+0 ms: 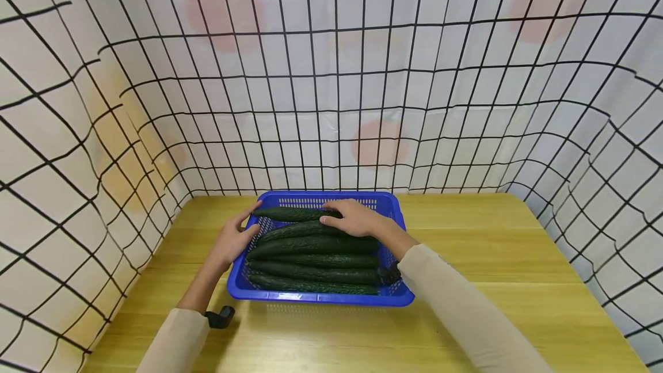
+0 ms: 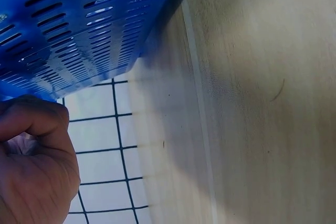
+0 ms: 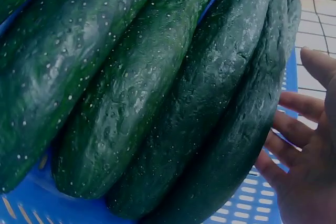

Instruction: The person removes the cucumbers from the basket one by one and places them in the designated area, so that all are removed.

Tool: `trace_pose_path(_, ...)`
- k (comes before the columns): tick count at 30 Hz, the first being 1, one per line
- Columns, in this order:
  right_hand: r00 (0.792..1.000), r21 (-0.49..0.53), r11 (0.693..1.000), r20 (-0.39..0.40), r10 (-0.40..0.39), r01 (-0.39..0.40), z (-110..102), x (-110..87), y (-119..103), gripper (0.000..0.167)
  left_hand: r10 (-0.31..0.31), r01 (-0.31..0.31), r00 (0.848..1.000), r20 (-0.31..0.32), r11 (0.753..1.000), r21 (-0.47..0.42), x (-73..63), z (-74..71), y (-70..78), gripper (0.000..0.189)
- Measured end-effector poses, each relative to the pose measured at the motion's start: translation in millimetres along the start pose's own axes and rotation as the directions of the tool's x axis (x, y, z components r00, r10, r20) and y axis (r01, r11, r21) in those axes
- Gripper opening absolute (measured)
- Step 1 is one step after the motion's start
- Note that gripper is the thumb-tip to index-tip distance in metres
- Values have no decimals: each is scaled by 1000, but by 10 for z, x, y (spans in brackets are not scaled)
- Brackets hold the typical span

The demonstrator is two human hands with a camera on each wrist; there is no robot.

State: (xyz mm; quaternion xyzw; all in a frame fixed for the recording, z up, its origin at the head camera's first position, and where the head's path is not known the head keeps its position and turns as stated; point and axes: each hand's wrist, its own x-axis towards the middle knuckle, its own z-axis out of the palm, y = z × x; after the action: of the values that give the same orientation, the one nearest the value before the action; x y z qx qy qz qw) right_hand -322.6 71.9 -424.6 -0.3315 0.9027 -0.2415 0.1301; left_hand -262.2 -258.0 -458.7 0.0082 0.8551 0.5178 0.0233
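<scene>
No text, label, brand, number or sign is showing legibly in any of the three views.

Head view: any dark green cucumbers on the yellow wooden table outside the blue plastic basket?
No, all visible dark green cucumbers lie inside the blue plastic basket.

A broad, glossy yellow-brown desk with a wood-grain surface (image 1: pixel 492 235) fills the lower part of the head view, its plank seams running from side to side. Directly on it stands a rectangular blue plastic basket with slotted walls (image 1: pixel 321 299), a little left of centre. A thin curved dark mark (image 2: pixel 280 91) (perhaps a fibre, perhaps a scratch) shows near the basket.
</scene>
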Motion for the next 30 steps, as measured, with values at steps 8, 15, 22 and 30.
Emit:
trace_pose_path(8,1000,-96,995,6,-19,19,64,51,22,55,-7,7,1000,10,1000,-2,19,15,-33,63)
trace_pose_path(15,999,-30,999,-23,22,-23,97,103,12,53,-30,32,999,31,998,-48,-19,-7,64,65)
trace_pose_path(22,997,51,998,-57,51,-48,105,134,0,51,-19,19,1000,20,1000,-16,-57,-7,123,64)
trace_pose_path(30,996,32,999,-83,27,-24,101,143,-6,49,0,0,1000,2,1000,3,19,18,-34,63)
